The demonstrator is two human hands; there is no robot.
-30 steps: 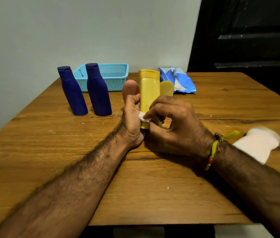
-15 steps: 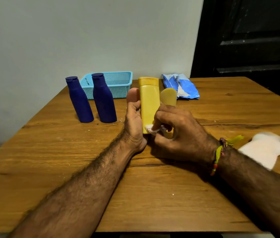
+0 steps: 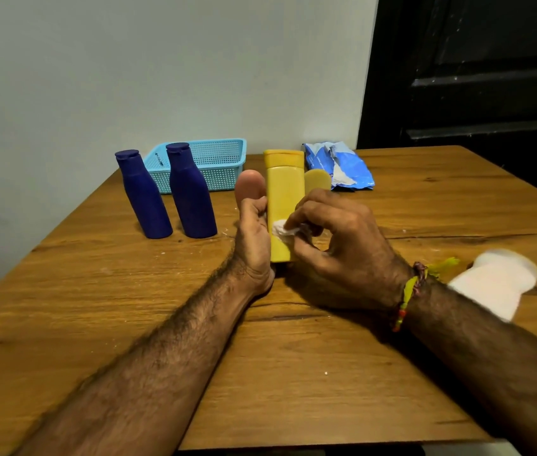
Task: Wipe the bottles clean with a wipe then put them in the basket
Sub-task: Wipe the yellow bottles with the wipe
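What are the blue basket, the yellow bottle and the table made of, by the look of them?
Basket: likely moulded plastic, given its even grid of small holes and uniform light blue. Yellow bottle: apparently plastic, opaque with a smooth, slightly matte surface. Table: wood or wood veneer, showing brown grain lines and dark cracks under a low sheen.

A plain room in a home, by the look of it — a worn wooden table [image 3: 293, 373] pushed against a bare, pale painted wall [image 3: 162, 77], with a dark panelled door [image 3: 474, 77] at the right. Household toiletry bottles [image 3: 191, 192] (blue ones), a small plastic basket [image 3: 218, 159] and a wipes packet [image 3: 339, 166] sit on it.
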